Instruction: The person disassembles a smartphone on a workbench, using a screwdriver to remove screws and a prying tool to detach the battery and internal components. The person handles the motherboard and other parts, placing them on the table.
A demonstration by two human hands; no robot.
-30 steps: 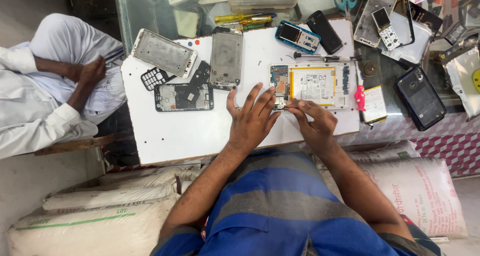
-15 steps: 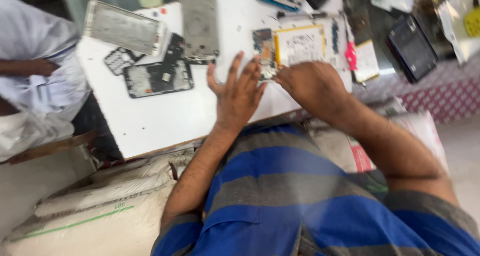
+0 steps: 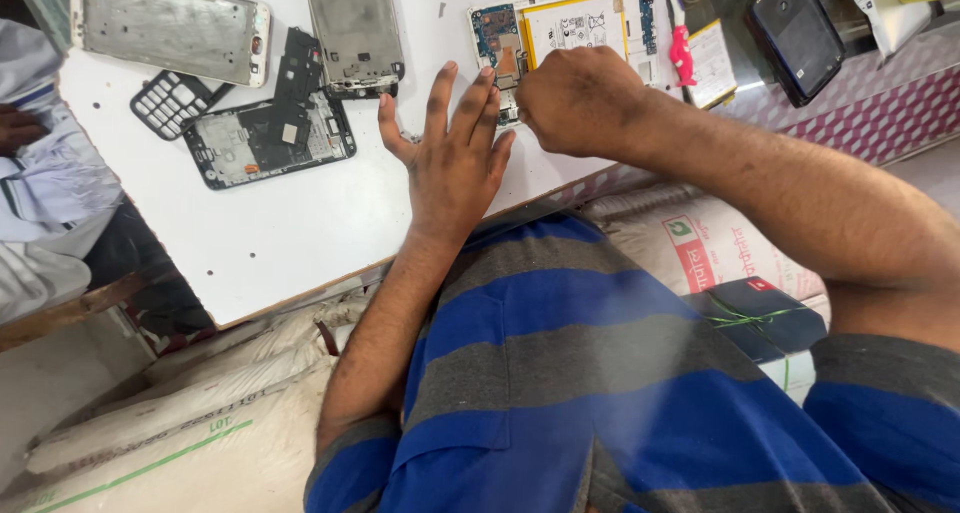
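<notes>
- Right hand [image 3: 580,101] has its grip curled into a loose fist, fingertips tucked down against the lower left corner of the opened phone [image 3: 565,28]; whether they pinch a small part or tool there cannot be told, since the knuckles hide it.
- Left hand [image 3: 452,158] lies flat with fingers spread and straight, palm down on the white tabletop [image 3: 280,233], its fingertips reaching the phone's lower left edge by the blue circuit board [image 3: 493,28].
- Opened phone sits near the far edge of the tabletop, back removed, showing a yellow-framed battery [image 3: 572,25] in the middle and the circuit board on its left.
- Just right of the phone lies a small red tool [image 3: 684,55] beside a card with a yellow rim [image 3: 712,65].
- A dark phone [image 3: 797,33] rests further right on the glass counter.
- Left of the hands lie a black inner frame [image 3: 265,138], a grey back cover [image 3: 355,28], a keypad grid [image 3: 172,101] and a silver phone shell [image 3: 170,25], well apart from the opened phone.
- Another person's white sleeve [image 3: 45,173] shows at the left edge.
- White sacks [image 3: 150,423] lie below the tabletop.
</notes>
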